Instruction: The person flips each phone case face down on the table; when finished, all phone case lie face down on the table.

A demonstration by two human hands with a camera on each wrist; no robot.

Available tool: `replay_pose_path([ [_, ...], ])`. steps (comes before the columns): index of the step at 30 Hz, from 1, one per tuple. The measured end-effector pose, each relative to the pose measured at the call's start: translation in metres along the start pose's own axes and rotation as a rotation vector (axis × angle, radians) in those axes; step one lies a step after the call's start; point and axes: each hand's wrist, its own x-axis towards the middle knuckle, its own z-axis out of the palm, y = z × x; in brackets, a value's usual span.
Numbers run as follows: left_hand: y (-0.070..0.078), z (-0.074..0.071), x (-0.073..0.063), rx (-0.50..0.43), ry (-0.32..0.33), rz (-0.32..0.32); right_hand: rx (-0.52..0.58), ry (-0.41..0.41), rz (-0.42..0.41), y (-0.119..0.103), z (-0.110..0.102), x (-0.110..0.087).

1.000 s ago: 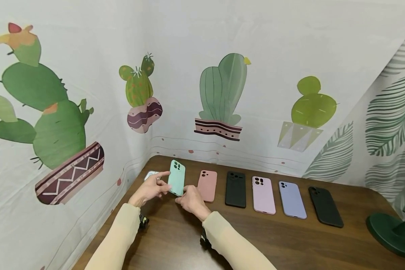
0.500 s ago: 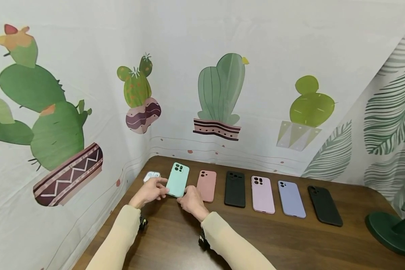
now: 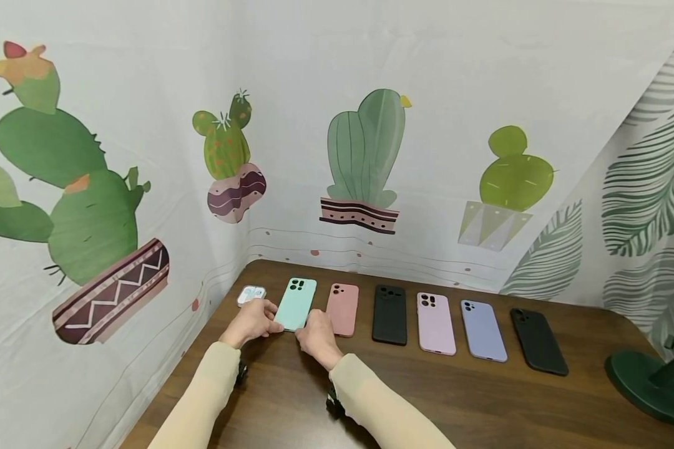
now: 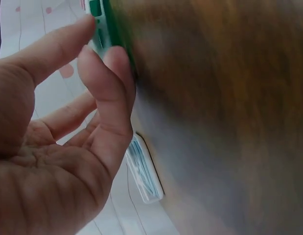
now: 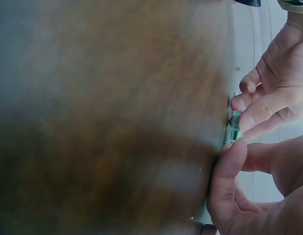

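Observation:
A mint-green phone case (image 3: pixel 296 304) lies back side up at the left of a row, its camera cutouts at the far end. My left hand (image 3: pixel 253 322) holds its lower left corner between thumb and fingers. At the lower right corner my right hand (image 3: pixel 318 337) pinches the edge, fingers curled. The right wrist view shows both hands meeting at the narrow end of the mint phone case (image 5: pixel 234 128). Just beyond my left hand sits a small clear box (image 3: pixel 251 294) with something white and pale blue inside; the left wrist view also catches this box (image 4: pixel 144 169).
To the right, several more phone cases lie in a row: pink (image 3: pixel 343 309), black (image 3: pixel 390 315), light pink (image 3: pixel 435 323), lavender (image 3: pixel 483 330) and another black one (image 3: pixel 538 341). A green stand base (image 3: pixel 646 383) is at the wooden table's (image 3: pixel 455 405) right. Cactus-print cloth (image 3: pixel 292 156) hangs behind.
The mint phone case, tilted up off the table a second ago, has been lowered flat. My left hand slid down its side to the lower corner, uncovering the clear box. The right hand stayed near its corner.

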Motion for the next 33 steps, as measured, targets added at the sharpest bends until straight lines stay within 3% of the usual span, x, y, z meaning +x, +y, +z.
replay_pose_path([
  [8,0.005,0.003,0.000,0.039,0.008,0.013,-0.011,0.035,-0.007,-0.019,-0.021,-0.018],
  [11,0.004,0.004,0.003,0.069,0.017,0.024,-0.015,0.033,-0.006,-0.007,-0.013,-0.013],
  [15,-0.018,0.009,0.018,0.150,0.135,0.114,-0.039,0.077,-0.083,0.002,-0.015,-0.018],
  [17,-0.018,0.009,0.017,0.167,0.196,0.167,-0.036,0.109,-0.127,-0.006,-0.031,-0.029],
  [19,-0.015,0.010,0.012,0.158,0.244,0.210,-0.026,0.138,-0.162,-0.017,-0.050,-0.042],
  [22,0.009,0.004,-0.011,0.126,0.255,0.222,-0.044,0.186,-0.209,-0.032,-0.079,-0.059],
  [24,0.012,0.004,-0.019,0.127,0.272,0.231,-0.084,0.232,-0.255,-0.032,-0.092,-0.067],
  [29,0.008,0.008,-0.032,0.103,0.337,0.273,-0.156,0.310,-0.326,-0.017,-0.124,-0.085],
  [33,0.000,0.010,-0.035,0.083,0.383,0.313,-0.202,0.320,-0.303,0.003,-0.149,-0.096],
])
